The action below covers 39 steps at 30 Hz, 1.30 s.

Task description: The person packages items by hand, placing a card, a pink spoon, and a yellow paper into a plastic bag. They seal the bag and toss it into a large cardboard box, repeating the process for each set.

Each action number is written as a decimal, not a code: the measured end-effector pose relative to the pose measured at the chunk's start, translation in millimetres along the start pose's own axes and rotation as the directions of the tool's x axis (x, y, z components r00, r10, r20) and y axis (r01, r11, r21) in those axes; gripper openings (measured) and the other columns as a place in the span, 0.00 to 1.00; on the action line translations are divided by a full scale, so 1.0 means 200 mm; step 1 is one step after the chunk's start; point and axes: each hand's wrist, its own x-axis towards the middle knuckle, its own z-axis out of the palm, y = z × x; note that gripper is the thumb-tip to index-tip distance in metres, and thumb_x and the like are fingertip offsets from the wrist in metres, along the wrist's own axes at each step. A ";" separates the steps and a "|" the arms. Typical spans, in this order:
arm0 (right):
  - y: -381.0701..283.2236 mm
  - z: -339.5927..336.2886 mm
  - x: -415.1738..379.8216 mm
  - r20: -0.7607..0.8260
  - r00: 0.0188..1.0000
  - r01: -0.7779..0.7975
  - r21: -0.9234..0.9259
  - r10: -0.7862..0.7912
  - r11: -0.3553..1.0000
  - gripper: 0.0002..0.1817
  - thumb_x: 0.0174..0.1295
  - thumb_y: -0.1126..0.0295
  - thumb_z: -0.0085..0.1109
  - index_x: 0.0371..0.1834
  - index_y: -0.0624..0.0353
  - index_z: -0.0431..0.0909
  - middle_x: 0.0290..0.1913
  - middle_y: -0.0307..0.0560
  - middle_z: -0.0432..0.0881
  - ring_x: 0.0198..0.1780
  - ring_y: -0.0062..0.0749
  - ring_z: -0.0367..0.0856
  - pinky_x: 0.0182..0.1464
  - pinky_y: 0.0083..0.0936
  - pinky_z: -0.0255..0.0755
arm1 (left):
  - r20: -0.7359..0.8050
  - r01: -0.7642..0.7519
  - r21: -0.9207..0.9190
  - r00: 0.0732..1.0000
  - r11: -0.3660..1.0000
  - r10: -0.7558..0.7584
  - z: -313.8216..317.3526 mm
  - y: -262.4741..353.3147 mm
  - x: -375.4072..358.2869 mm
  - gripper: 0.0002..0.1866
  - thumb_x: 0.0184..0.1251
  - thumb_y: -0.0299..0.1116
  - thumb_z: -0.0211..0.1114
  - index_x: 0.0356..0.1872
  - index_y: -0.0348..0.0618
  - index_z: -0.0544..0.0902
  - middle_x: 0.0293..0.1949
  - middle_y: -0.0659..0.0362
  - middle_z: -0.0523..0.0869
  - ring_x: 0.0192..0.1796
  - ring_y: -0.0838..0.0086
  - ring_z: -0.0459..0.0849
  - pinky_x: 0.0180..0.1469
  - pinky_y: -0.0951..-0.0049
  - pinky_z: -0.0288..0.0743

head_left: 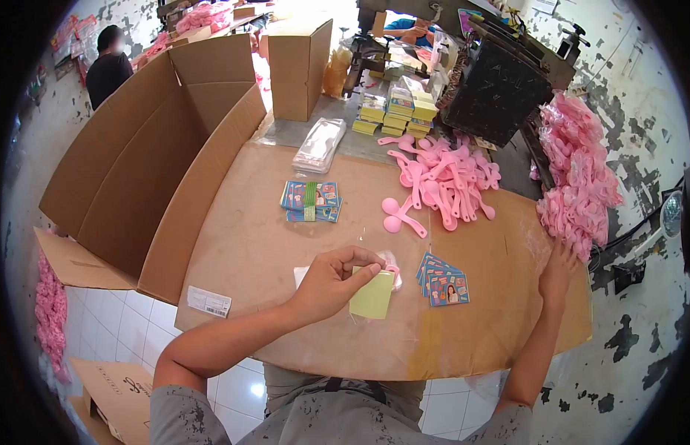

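Observation:
My left hand (332, 280) is over the middle of the cardboard-covered table, its thumb and forefinger pinched on a pale yellow-green card (372, 295). Just behind the card, a pink scoop (392, 267) in clear plastic is partly hidden. Far to the right, my right hand (559, 271) reaches to the table's edge. Its outstretched fingers touch the bottom of a heap of pink scoops in clear bags (576, 178). A small fan of blue printed cards (447, 282) lies between my hands. Loose pink scoops (445, 178) are piled farther back.
A banded stack of blue cards (311, 201) and clear plastic bags (320, 145) lie left of the scoops. Card stacks (399, 110) stand near a dark machine box (495, 85). A large open carton (200, 185) borders the left side. Other people sit at the back.

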 end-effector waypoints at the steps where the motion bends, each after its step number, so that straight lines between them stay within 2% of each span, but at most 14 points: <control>1: -0.05 0.04 -0.04 -0.046 0.993 0.099 -0.132 -0.106 0.986 0.20 0.67 0.78 0.63 0.63 0.63 0.77 0.46 0.51 0.85 0.47 0.40 0.85 0.55 0.33 0.77 | -0.003 0.012 -0.003 1.000 1.000 -0.012 0.00 0.00 0.00 0.12 0.80 0.30 0.66 0.55 0.33 0.86 0.47 0.57 0.91 0.45 0.82 0.89 0.46 0.80 0.84; 3: -0.19 0.15 -0.11 -0.084 0.940 0.273 -0.395 -0.331 0.877 0.25 0.65 0.79 0.63 0.66 0.63 0.77 0.48 0.55 0.85 0.50 0.46 0.85 0.58 0.37 0.77 | -0.018 0.036 -0.015 0.999 0.999 -0.036 0.00 0.00 0.01 0.12 0.80 0.30 0.66 0.55 0.33 0.86 0.48 0.56 0.91 0.46 0.81 0.89 0.48 0.79 0.84; 5: -0.37 0.26 -0.18 -0.005 0.943 0.312 -0.336 -0.332 0.889 0.26 0.64 0.78 0.65 0.67 0.63 0.78 0.49 0.55 0.85 0.52 0.45 0.85 0.57 0.37 0.77 | -0.023 0.060 -0.077 0.998 0.995 -0.062 0.01 -0.02 0.02 0.12 0.80 0.31 0.67 0.55 0.32 0.86 0.49 0.56 0.91 0.47 0.81 0.89 0.49 0.79 0.84; 7: -0.59 0.41 -0.23 0.249 0.952 0.172 0.056 -0.180 0.984 0.23 0.66 0.75 0.68 0.65 0.62 0.80 0.48 0.51 0.86 0.50 0.37 0.85 0.53 0.32 0.79 | -0.030 0.063 -0.083 0.997 0.995 -0.066 0.01 -0.03 0.03 0.12 0.80 0.31 0.67 0.55 0.32 0.86 0.49 0.55 0.91 0.48 0.80 0.89 0.50 0.78 0.84; 8: -0.68 0.48 -0.25 0.416 0.896 0.055 0.242 -0.155 0.969 0.21 0.67 0.73 0.69 0.63 0.62 0.81 0.48 0.49 0.86 0.49 0.33 0.85 0.50 0.30 0.79 | -0.038 0.056 -0.064 0.998 0.996 -0.059 0.01 -0.04 0.03 0.12 0.80 0.31 0.67 0.54 0.32 0.86 0.49 0.55 0.91 0.49 0.80 0.89 0.50 0.78 0.85; 10: -0.83 0.63 -0.30 0.513 0.811 0.050 0.417 -0.280 0.908 0.19 0.70 0.69 0.70 0.61 0.64 0.81 0.46 0.45 0.86 0.45 0.25 0.84 0.45 0.25 0.79 | -0.043 0.040 -0.043 0.998 0.998 -0.042 0.01 -0.07 0.03 0.12 0.80 0.30 0.67 0.54 0.32 0.86 0.49 0.55 0.91 0.49 0.79 0.89 0.50 0.77 0.85; 13: -0.89 0.82 -0.34 0.570 0.762 -0.117 0.589 -0.308 0.799 0.14 0.73 0.75 0.66 0.58 0.64 0.80 0.48 0.42 0.86 0.50 0.23 0.85 0.50 0.23 0.79 | -0.045 0.004 -0.054 0.999 0.999 -0.006 -0.01 -0.10 0.03 0.12 0.80 0.31 0.68 0.53 0.32 0.86 0.48 0.55 0.91 0.46 0.81 0.89 0.48 0.79 0.84; 16: -0.89 0.90 -0.33 0.621 0.743 -0.344 0.674 -0.249 0.654 0.11 0.73 0.77 0.65 0.55 0.65 0.80 0.47 0.41 0.84 0.48 0.21 0.85 0.47 0.21 0.79 | -0.076 -0.002 -0.027 0.997 1.000 0.000 -0.02 -0.09 0.04 0.12 0.80 0.31 0.67 0.53 0.33 0.86 0.47 0.56 0.92 0.44 0.83 0.89 0.45 0.80 0.83; 19: -0.83 0.94 -0.33 0.681 0.689 -0.456 0.673 -0.248 0.583 0.11 0.73 0.74 0.66 0.55 0.64 0.81 0.46 0.39 0.84 0.44 0.21 0.83 0.44 0.23 0.81 | -0.075 0.079 0.062 0.994 0.995 -0.074 -0.04 -0.08 0.04 0.10 0.80 0.29 0.67 0.52 0.32 0.85 0.47 0.55 0.91 0.48 0.80 0.89 0.49 0.77 0.85; 22: -0.77 0.95 -0.32 0.671 0.655 -0.379 0.689 -0.347 0.617 0.10 0.73 0.75 0.67 0.54 0.64 0.81 0.46 0.40 0.82 0.47 0.21 0.82 0.45 0.23 0.82 | -0.022 0.096 0.020 0.995 0.995 -0.096 -0.01 -0.07 0.02 0.10 0.80 0.29 0.67 0.53 0.32 0.85 0.47 0.56 0.91 0.48 0.81 0.89 0.48 0.77 0.85; 28: -0.77 0.96 -0.33 0.589 0.781 -0.446 0.758 -0.207 0.476 0.10 0.73 0.74 0.66 0.53 0.65 0.81 0.46 0.40 0.81 0.49 0.22 0.81 0.47 0.24 0.80 | -0.022 0.023 -0.005 0.999 1.000 -0.024 0.00 -0.07 0.03 0.12 0.79 0.27 0.67 0.57 0.31 0.83 0.49 0.56 0.90 0.47 0.81 0.89 0.48 0.78 0.85; 33: -0.76 0.94 -0.33 0.666 0.727 -0.507 0.685 -0.167 0.523 0.11 0.72 0.73 0.68 0.54 0.65 0.83 0.46 0.40 0.85 0.47 0.21 0.84 0.47 0.23 0.81 | -0.008 0.073 0.023 0.997 0.997 -0.073 -0.01 -0.05 0.02 0.14 0.80 0.27 0.67 0.60 0.31 0.83 0.52 0.54 0.90 0.47 0.79 0.90 0.48 0.77 0.86; 36: -0.73 0.96 -0.33 0.673 0.725 -0.511 0.667 -0.145 0.543 0.11 0.72 0.73 0.68 0.54 0.64 0.84 0.46 0.40 0.87 0.46 0.20 0.85 0.47 0.22 0.81 | -0.021 0.035 -0.054 0.999 0.998 -0.036 0.00 -0.06 0.02 0.15 0.80 0.27 0.66 0.61 0.31 0.82 0.50 0.54 0.91 0.47 0.79 0.90 0.48 0.76 0.86; 39: -0.74 0.93 -0.32 0.667 0.734 -0.499 0.657 -0.127 0.566 0.10 0.72 0.73 0.69 0.52 0.64 0.85 0.45 0.39 0.88 0.45 0.20 0.86 0.47 0.22 0.81 | -0.025 0.130 0.054 0.991 0.990 -0.128 -0.01 -0.02 0.03 0.14 0.80 0.28 0.66 0.60 0.32 0.83 0.47 0.54 0.92 0.46 0.78 0.91 0.47 0.76 0.87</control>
